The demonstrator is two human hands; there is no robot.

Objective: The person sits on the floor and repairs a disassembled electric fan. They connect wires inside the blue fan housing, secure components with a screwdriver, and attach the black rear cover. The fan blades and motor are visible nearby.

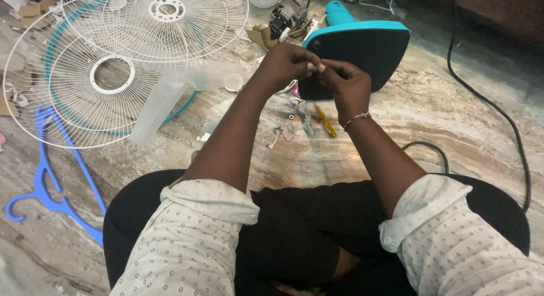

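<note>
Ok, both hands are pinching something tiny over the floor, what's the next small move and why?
Probably keep the pinch and lower both hands toward the floor before letting go. The left hand and right hand meet fingertip to fingertip on a piece too small to identify, above small parts and a yellow screwdriver; dropped, it could get lost among them.

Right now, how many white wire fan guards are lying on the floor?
2. One fan guard lies at the top left, overlapping the upper edge of the other fan guard, which lies lower and further left. Both are left of the hands. More could be out of frame.
</note>
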